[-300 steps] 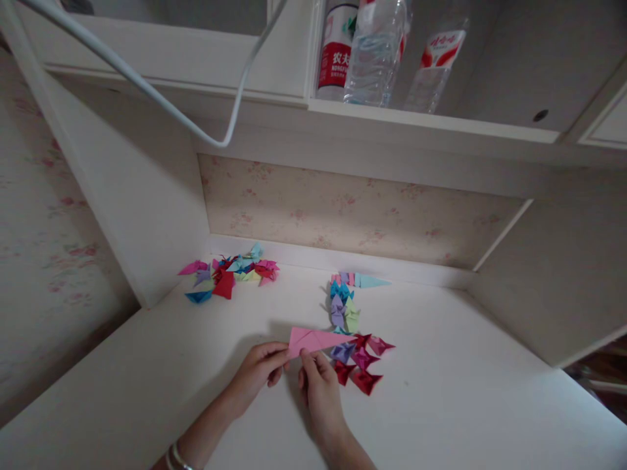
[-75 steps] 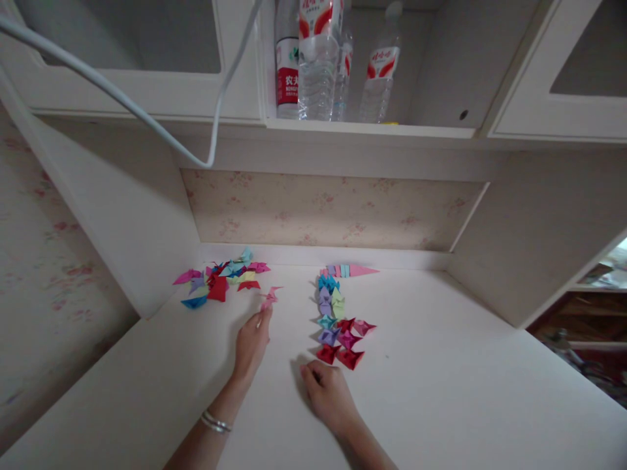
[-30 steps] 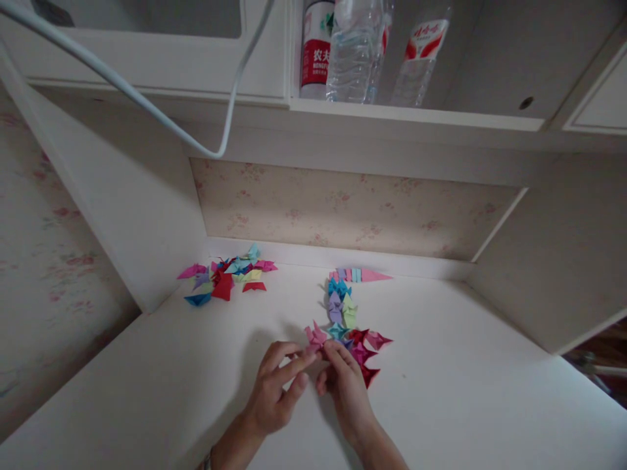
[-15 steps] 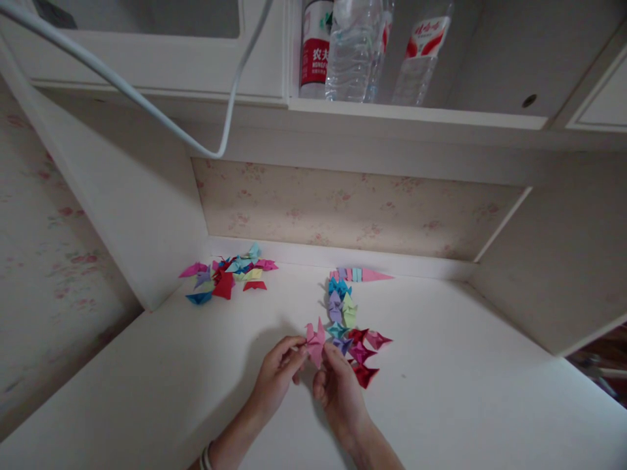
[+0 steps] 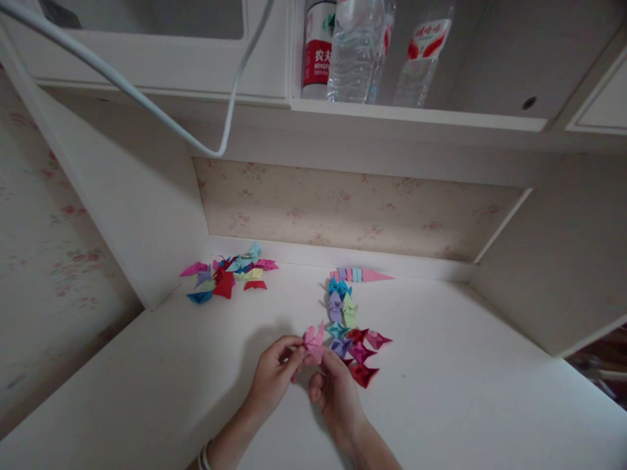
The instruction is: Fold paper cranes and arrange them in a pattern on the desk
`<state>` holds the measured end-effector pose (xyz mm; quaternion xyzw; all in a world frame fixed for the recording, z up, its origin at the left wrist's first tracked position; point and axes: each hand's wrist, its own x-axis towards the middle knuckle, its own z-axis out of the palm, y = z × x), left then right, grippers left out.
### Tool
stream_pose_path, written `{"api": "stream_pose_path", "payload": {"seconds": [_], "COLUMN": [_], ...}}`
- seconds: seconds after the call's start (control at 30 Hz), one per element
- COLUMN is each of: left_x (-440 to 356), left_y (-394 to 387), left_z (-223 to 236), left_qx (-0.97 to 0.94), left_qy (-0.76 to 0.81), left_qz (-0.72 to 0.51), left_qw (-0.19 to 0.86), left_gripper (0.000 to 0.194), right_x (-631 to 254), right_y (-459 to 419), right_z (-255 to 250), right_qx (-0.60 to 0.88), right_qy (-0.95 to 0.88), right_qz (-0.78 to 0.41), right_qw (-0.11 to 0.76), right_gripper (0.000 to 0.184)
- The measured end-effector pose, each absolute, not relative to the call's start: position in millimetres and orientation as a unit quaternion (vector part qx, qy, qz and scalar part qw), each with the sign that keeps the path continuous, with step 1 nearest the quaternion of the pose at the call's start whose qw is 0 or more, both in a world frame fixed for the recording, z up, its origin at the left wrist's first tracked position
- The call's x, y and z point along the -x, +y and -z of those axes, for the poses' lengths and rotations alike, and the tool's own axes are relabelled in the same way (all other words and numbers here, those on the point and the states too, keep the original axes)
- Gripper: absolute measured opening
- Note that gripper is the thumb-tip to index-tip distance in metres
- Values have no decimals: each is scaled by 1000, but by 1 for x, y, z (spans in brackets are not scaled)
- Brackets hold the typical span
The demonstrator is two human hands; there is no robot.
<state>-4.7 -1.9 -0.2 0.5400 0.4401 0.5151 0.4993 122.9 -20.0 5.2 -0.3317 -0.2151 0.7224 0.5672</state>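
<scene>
A small folded pink paper piece (image 5: pixel 313 341) is held just above the white desk (image 5: pixel 455 405) between both hands. My left hand (image 5: pixel 274 377) pinches its left side with thumb and fingertips. My right hand (image 5: pixel 334 393) pinches it from below and to the right. Directly right of the hands lies a row of folded paper pieces (image 5: pixel 350 329) in red, magenta, purple, green and blue, running toward the back. A nested strip of pieces with a pink tip (image 5: pixel 361 275) lies at the far end of that row.
A loose heap of coloured folded pieces (image 5: pixel 226 277) lies at the back left by the cabinet side panel (image 5: pixel 142 215). Water bottles (image 5: pixel 360 49) stand on the shelf above. A white cable (image 5: pixel 147 91) hangs across the upper left.
Since 2.5 s ago my left hand brought a pink piece from near the heap to the middle, and both hands closed on it. In the last half second it hardly moved.
</scene>
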Motion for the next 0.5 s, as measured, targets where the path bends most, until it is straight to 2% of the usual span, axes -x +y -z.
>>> {"api": "stream_pose_path", "payload": {"seconds": [0.5], "left_x": [3], "left_y": [-3], "left_z": [-2], "left_qx": [-529], "left_qy": [442], "left_qz": [-521], "left_qw": [503], "left_gripper": [30], "right_x": [-123], "right_y": [-20], "right_z": [-3], "right_qx": [315], "right_qy": [-217], "right_qz": [-716], "right_qw": [584], "right_gripper": [27]}}
